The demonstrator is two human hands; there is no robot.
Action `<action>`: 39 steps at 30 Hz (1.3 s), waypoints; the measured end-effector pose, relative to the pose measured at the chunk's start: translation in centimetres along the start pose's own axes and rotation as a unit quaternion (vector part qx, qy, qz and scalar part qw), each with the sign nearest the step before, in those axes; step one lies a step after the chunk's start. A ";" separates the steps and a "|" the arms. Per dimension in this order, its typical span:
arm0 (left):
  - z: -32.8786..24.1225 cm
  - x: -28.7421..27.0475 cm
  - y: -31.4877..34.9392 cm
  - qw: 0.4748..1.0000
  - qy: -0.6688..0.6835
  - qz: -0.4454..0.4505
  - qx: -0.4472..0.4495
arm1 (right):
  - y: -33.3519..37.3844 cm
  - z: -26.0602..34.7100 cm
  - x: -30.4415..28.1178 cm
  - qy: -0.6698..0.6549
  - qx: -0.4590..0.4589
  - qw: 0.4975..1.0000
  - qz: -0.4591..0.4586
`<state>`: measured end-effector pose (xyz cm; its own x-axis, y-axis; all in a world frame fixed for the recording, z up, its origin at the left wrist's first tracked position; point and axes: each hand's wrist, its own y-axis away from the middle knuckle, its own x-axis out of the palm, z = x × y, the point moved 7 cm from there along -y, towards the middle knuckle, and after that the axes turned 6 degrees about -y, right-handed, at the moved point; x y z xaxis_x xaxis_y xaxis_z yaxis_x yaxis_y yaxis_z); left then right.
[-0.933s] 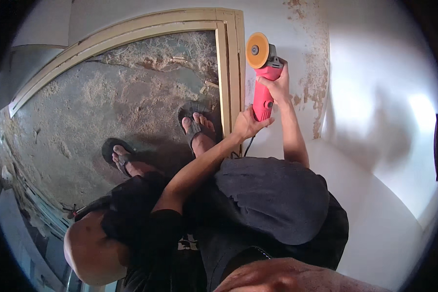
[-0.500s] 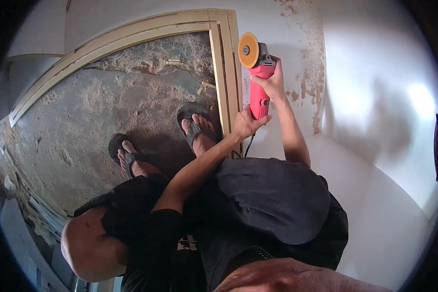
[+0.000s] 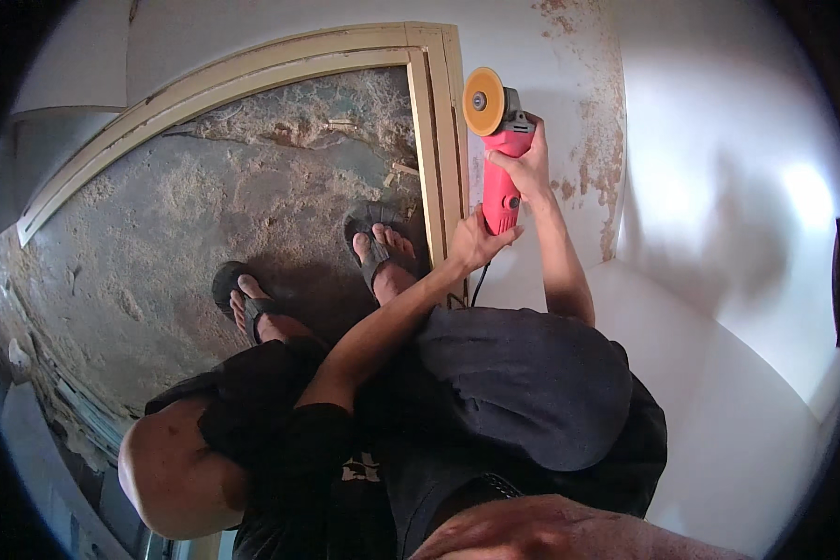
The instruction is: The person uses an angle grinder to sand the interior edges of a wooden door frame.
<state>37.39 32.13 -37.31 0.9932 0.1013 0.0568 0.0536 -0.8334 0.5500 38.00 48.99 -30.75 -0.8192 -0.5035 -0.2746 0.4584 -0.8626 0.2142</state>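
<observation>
As seen from above, past the wearer's own bent knees, both bare hands are wrapped around a pinkish-red angle grinder (image 3: 501,191) right of centre in the upper half of the view. The left hand (image 3: 477,241), reaching across from the lower left, grips the rear end of the tool's body, its thumb laid across the casing. The right hand (image 3: 525,168) grasps the front part, just below the grey metal gear head (image 3: 518,121), with the thumb over the near side and the fingers curled behind.

At the tool's upper end, a round orange-yellow disc (image 3: 484,103) faces toward the viewer and slightly left, a metal nut at its centre. It appears just beside the outer edge of a cream-coloured frame (image 3: 451,112); whether it touches anything cannot be told. A black cord (image 3: 480,285) trails from the tool's rear toward the right knee, which is covered by dark cloth (image 3: 532,383).

Behind the grinder is a white wall (image 3: 663,121) with a strip of brown, flaking patches (image 3: 595,168). Inside the frame's corner, to the left, lies a grey-brown floor (image 3: 149,252) strewn with pale debris, where two feet stand in dark thong sandals (image 3: 226,285).
</observation>
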 end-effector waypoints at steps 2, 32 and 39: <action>0.1 0.2 -0.1 1.000 0.011 0.013 -0.012 | 0.1 0.2 0.1 -0.011 -0.002 1.000 -0.001; -5.1 -2.3 1.3 0.991 0.059 -0.001 0.124 | -1.5 0.5 -5.0 -0.152 0.074 0.982 -0.088; -5.0 -2.1 1.2 0.994 0.050 0.004 0.095 | -1.7 0.6 -4.6 -0.143 0.062 0.985 -0.071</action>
<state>34.85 33.65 -32.56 0.9789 0.1403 0.1486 0.0740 -0.9211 0.3823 40.76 52.80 -29.26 -0.9436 -0.3289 -0.0375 0.3017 -0.9011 0.3113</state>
